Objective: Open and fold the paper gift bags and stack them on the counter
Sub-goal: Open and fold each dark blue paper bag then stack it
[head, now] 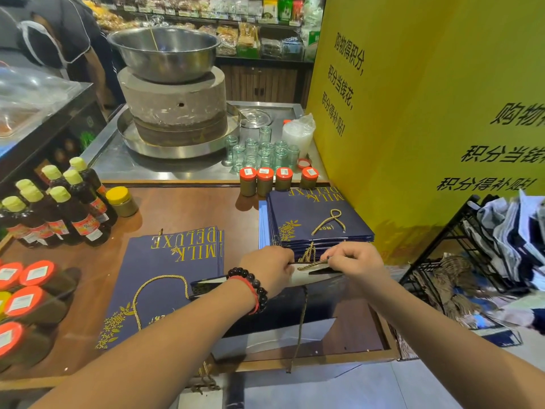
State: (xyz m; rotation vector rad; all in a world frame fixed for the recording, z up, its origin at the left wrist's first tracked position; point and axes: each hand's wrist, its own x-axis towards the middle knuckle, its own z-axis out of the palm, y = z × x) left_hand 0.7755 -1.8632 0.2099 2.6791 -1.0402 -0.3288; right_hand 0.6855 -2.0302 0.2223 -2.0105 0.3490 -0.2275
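Note:
A navy paper gift bag [274,317] stands partly opened at the front of the brown counter [182,211]. My left hand [269,268] grips its top rim on the left. My right hand [355,261] pinches the rim and gold cord handle on the right. A tall stack of flat navy bags [318,219] with gold "MILK DELUXE" lettering lies just behind my hands. A lower pile of flat bags [165,278] with a looped gold cord lies to the left, partly under my left forearm.
Dark sauce bottles [59,208] and red-lidded jars [26,299] crowd the counter's left side. Small red-lidded jars [274,180] line the back edge, before a stone mill [174,107] and glass jars. A yellow wall [427,113] and black wire rack [460,249] stand right. A person stands far left.

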